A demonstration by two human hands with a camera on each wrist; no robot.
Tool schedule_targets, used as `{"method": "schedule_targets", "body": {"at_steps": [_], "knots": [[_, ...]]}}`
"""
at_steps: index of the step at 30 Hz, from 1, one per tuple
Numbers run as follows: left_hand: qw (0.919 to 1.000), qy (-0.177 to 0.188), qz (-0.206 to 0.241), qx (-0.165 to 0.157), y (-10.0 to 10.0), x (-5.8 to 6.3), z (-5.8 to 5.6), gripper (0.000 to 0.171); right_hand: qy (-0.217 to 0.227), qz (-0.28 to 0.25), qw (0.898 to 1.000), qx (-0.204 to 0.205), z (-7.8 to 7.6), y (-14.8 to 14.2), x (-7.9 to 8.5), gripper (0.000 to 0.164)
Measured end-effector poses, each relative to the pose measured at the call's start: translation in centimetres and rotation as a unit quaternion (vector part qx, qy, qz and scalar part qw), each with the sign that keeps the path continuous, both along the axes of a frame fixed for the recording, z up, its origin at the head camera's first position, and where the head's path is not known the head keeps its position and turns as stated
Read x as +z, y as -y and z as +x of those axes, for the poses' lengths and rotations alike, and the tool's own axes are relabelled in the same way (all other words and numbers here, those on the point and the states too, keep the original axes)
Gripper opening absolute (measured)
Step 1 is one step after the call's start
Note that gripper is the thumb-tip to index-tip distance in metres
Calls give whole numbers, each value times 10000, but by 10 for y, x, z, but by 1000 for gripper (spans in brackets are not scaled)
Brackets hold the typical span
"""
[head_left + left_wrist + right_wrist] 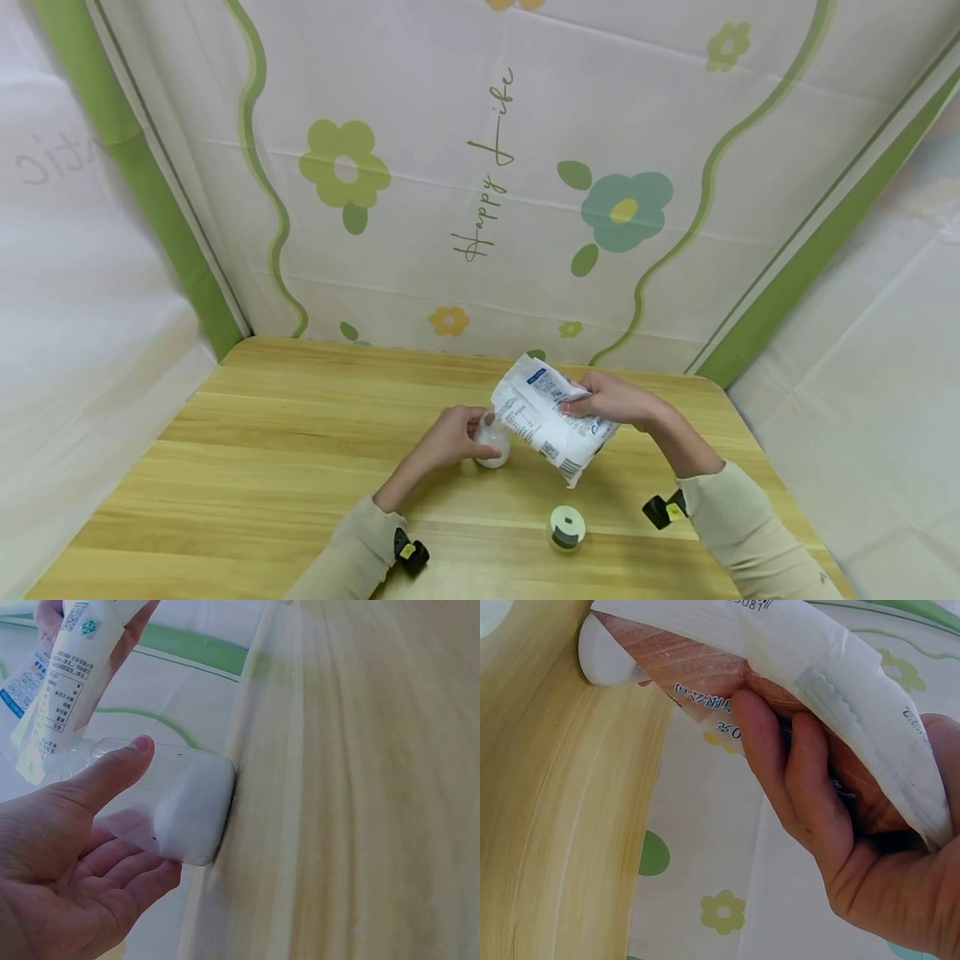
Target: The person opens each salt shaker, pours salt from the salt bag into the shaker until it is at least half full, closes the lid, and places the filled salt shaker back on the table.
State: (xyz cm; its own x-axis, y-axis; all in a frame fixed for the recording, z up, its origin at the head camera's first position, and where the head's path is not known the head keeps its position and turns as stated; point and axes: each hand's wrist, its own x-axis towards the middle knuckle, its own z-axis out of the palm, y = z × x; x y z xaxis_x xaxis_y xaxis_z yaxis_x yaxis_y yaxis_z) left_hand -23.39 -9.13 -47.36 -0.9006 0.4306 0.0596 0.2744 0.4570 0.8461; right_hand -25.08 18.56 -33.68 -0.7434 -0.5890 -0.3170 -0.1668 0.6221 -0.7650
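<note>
Now, left hand (456,435) curled round a clear jar (494,453), right hand (611,398) gripping a crinkled packet (536,417), I see a round object (567,525) nearer.

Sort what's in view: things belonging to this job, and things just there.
In the job:
packet, held by the right hand
jar, held by the left hand
round thing, probably the jar's lid

Just there:
table
flowered curtain

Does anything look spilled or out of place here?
No obvious spill shows: the clear jar stands upright in the left hand, and the right hand holds a white packet tilted toward it. Only the "Happy Life" lettering on the backdrop looks odd, running sideways.
</note>
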Motion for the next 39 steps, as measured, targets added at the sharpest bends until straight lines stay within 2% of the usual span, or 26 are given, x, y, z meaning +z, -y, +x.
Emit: {"method": "schedule_targets", "body": {"at_steps": [15, 29, 39], "knots": [[9999, 117, 56, 27, 0, -1, -1, 51, 37, -20, 10000, 36, -2, 0, -1, 24], [10000, -14, 47, -2, 0, -1, -1, 49, 44, 17, 10000, -16, 0, -1, 1, 23], [9998, 89, 152, 22, 0, -1, -1, 52, 48, 26, 10000, 8, 1, -1, 2, 23]]}}
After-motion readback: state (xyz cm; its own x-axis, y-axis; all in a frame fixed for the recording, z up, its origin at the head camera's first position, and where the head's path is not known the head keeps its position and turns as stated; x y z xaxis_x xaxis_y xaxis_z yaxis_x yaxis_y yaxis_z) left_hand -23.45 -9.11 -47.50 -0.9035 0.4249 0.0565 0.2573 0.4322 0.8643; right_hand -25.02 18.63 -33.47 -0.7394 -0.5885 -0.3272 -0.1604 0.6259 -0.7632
